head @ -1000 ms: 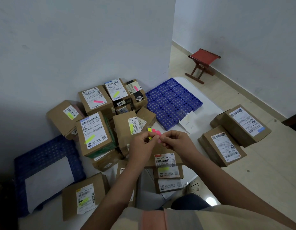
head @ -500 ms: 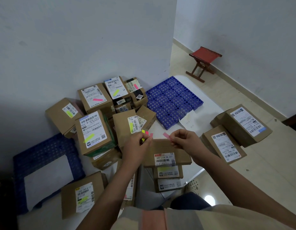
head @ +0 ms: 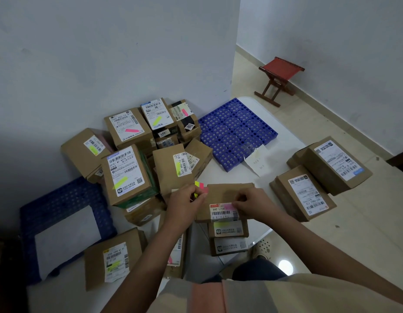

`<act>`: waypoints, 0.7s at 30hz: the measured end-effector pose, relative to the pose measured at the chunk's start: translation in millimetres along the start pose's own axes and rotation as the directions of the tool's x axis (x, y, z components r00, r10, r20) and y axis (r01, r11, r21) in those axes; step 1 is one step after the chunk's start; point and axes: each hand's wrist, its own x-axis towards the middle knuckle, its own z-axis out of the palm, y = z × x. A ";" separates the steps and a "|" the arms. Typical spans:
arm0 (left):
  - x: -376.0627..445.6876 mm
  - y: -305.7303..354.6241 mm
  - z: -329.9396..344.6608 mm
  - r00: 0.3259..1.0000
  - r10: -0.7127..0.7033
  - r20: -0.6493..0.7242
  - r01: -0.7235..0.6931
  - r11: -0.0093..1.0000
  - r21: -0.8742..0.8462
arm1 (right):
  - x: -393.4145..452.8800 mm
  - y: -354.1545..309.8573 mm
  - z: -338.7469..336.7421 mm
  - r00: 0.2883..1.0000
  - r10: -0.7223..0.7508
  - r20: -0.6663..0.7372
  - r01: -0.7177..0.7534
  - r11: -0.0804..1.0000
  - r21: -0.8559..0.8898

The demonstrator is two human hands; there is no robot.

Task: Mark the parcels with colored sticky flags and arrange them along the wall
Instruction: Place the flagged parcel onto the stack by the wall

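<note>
Pressing a pink flag [head: 229, 207] onto the top parcel [head: 225, 195] label, the right hand [head: 252, 203] seems to pinch it flat, while the left hand [head: 184, 203] grips the flag pad [head: 200, 187] close by for the next peel

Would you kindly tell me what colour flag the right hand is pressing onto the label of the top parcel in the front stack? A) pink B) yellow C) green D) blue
A: the right hand presses a pink flag onto the white label of the top parcel.
</note>
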 end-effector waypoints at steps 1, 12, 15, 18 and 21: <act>-0.3 0.4 0.0 1.000 0.003 -0.002 -0.003 1.000 0.009 | 1.7 -0.9 1.3 1.000 0.003 -0.013 -0.003 1.000 -0.005; -4.4 1.8 -1.8 1.000 0.021 -0.016 -0.020 0.998 0.051 | 11.2 -1.1 15.7 0.999 -0.003 -0.034 -0.002 0.988 -0.151; -6.0 2.9 -2.4 1.000 0.016 -0.019 -0.014 0.998 0.055 | 9.5 -0.8 20.1 0.999 -0.006 -0.045 -0.004 0.979 -0.203; -7.4 4.4 -1.7 1.000 0.007 -0.015 -0.007 0.999 0.040 | 6.1 -3.8 20.0 0.996 -0.022 -0.090 -0.007 0.948 -0.317; -8.7 4.6 -0.6 1.000 -0.027 0.002 0.027 1.000 -0.003 | 3.2 -6.3 17.2 0.992 -0.037 -0.125 -0.011 0.929 -0.369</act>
